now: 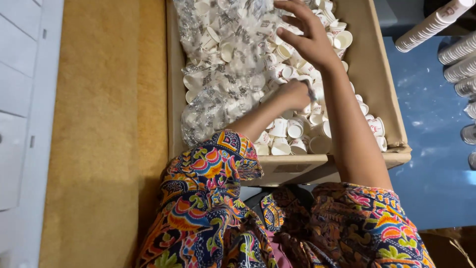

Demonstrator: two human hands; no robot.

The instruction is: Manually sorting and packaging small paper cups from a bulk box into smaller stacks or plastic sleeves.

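The head view looks straight down into a cardboard box that fills the upper middle of the frame. It is heaped with small white paper cups, loose and tumbled on their sides, some with red print. A crinkled clear plastic bag with dark print lies over the cups in the left half of the box.

The left hand sits near the centre of the frame, pushed down among the loose cups just beside the edge of the plastic bag. Its fingers are curled under and buried in the cups, so whether it has hold of any cup cannot be told.

The right hand hovers at the upper middle of the frame, above the cups and the right edge of the bag. Its fingers are spread and slightly bent, the hand wide open and holding nothing that can be seen.

Both forearms run down from the box toward the bottom of the frame, where sleeves of a bright patterned garment cover the arms.

At the upper right, long stacks of nested cups lie on a blue surface beside the box. Left of the box is tan carpet, and at the far left edge a white cabinet with drawers.
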